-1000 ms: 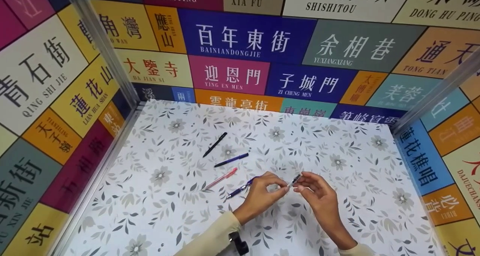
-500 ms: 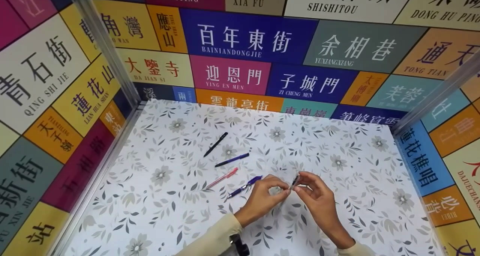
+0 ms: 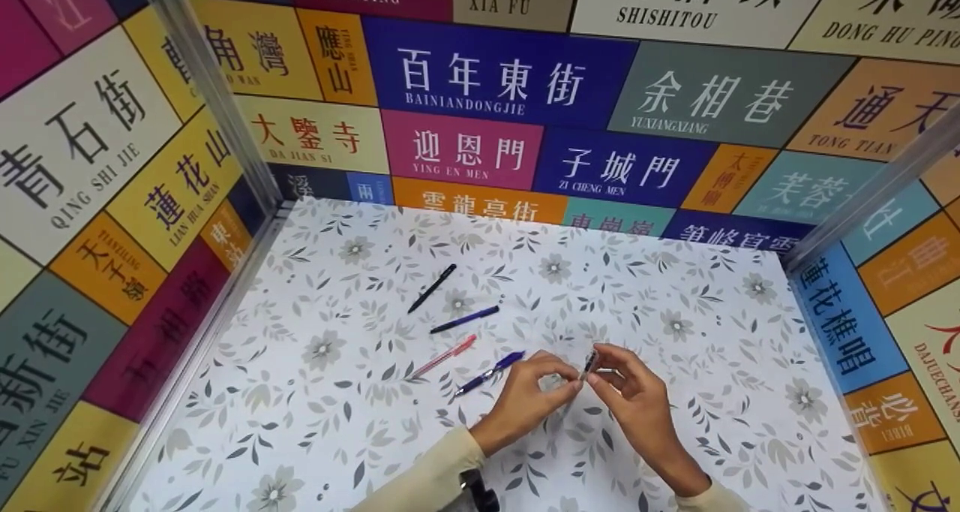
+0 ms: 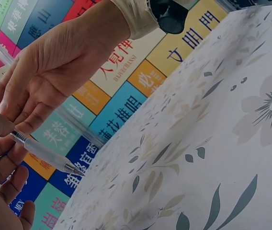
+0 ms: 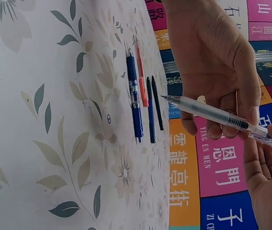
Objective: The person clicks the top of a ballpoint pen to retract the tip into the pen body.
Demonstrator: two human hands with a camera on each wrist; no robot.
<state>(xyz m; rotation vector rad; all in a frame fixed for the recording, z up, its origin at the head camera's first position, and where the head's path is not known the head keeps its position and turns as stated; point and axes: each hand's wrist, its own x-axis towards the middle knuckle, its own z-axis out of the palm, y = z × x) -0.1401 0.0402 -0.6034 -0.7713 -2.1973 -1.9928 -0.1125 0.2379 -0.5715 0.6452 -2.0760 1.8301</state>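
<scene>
A clear, frosted ballpoint pen (image 5: 198,108) is held between both hands above the table, its point angled downward. My left hand (image 3: 521,399) pinches it between thumb and forefinger. My right hand (image 3: 637,399) grips its upper, clip end with thumb and fingertips. In the left wrist view the pen (image 4: 45,153) shows its bare metal tip, while fingers cover its upper end. Beside my left hand lies a blue pen (image 3: 489,374) with a grip section. Farther back are a pink-red pen (image 3: 444,356), a slim dark blue pen (image 3: 463,320) and a black pen (image 3: 431,288).
The table (image 3: 360,452) carries a white cloth printed with grey flowers and leaves. Upright panels of colourful street-name signs (image 3: 495,69) enclose its back and sides, with clear plastic strips at the corners. A black wrist device (image 3: 478,489) sits on my left sleeve.
The frosted pen has turned to stand more upright between my fingers. My right hand has shifted slightly left, closer to the left hand. The pens on the table keep their places.
</scene>
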